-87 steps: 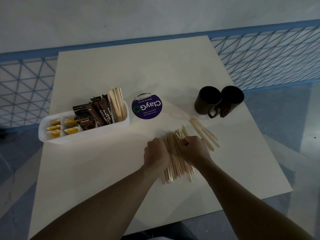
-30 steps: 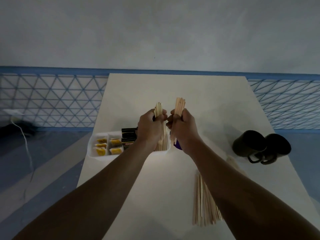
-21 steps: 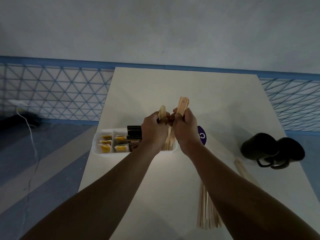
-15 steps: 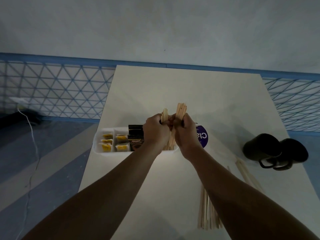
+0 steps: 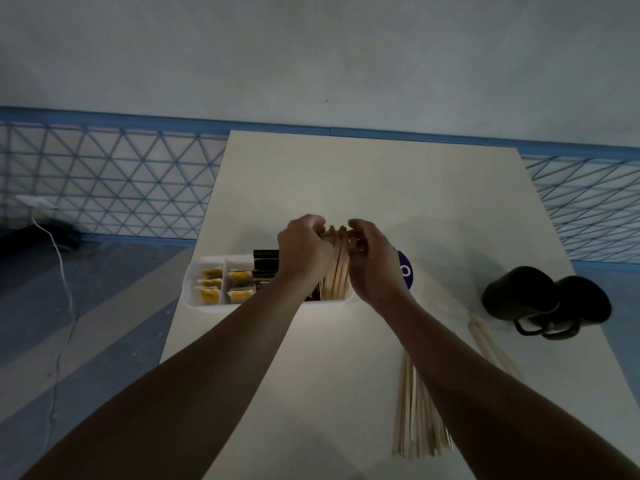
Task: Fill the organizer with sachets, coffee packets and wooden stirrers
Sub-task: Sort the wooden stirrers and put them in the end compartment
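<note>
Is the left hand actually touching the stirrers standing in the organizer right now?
Touching. The head view shows the left hand with fingers curled against the tops of the wooden stirrers standing in the organizer, no gap.

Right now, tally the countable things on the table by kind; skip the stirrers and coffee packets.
Black mugs: 2
White organizer: 1
Purple round disc: 1
Yellow sachets showing in the organizer: 5
Total: 9
</note>
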Demonstrator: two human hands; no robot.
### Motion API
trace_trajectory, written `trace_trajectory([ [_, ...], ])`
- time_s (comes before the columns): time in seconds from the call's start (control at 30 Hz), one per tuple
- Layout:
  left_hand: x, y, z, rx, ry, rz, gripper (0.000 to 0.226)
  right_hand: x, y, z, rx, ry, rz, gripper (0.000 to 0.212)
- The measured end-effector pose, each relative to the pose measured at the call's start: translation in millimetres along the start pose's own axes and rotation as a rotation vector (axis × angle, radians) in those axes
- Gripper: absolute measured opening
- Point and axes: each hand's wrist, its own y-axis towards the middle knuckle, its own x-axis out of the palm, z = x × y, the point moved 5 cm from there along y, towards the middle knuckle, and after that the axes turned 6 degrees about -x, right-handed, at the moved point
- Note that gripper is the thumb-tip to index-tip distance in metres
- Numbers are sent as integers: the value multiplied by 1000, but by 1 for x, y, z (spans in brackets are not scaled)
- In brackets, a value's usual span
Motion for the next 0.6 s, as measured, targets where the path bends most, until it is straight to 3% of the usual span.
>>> trace_trajectory([
  [0.2, -6, 11, 6, 69, 143, -18, 46, -6, 2, 0, -8, -36, 60, 40],
  [0.3, 0, 19, 7, 49, 218, -88, 47, 2, 2, 9, 85, -56, -67, 52],
  [0.37, 4, 23, 6, 44, 265, -120, 49, 8, 1, 14, 145, -50, -162, 47],
  [0.53, 8, 27, 8, 96, 329, -140, 14, 16, -2, 14, 111, -94, -228, 31],
  [0.6, 10, 29, 5, 117, 323, -138, 13, 18, -1, 12, 91, -124, -235, 30],
])
